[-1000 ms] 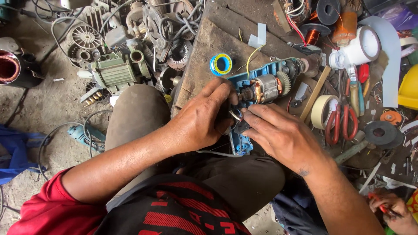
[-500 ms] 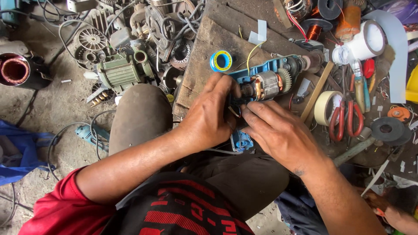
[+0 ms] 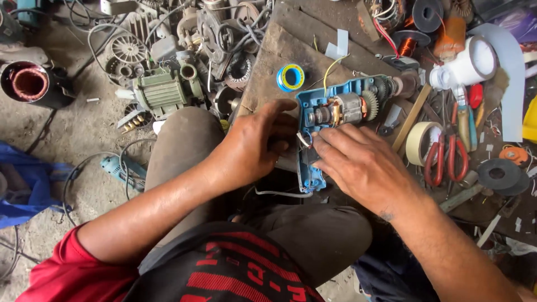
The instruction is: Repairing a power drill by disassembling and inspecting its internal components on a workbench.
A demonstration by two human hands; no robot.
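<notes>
An opened blue electric drill (image 3: 335, 112) lies on the wooden bench (image 3: 279, 45), its housing half off so that the armature, copper windings and gear show. It lies slantwise, nose toward the upper right and grip pointing down toward the person's lap. Both hands meet at the grip part of the drill. The left hand (image 3: 254, 146) comes in from the left, its fingers loosely curled with the forefinger stretched along the top edge of the blue shell; it touches the drill's left side rather than clasping it. The right hand (image 3: 361, 163) lies over the lower right of the drill, fingertips pressed together at a small white part just inside the shell, pinching it. One white wire curls out below the grip, between the two wrists.

Just above the left hand lies one roll of blue and yellow tape (image 3: 291, 77). Right of the drill there is one wooden stick (image 3: 411, 117), one roll of cream masking tape (image 3: 420, 143), and one pair of red-handled pliers (image 3: 444, 156), all close together. One white plastic fitting (image 3: 467, 66) stands further up. On the floor to the left are one green motor (image 3: 162, 92), one dark stator with copper windings (image 3: 31, 84) and one small blue power tool (image 3: 120, 170), well apart from the hands.
</notes>
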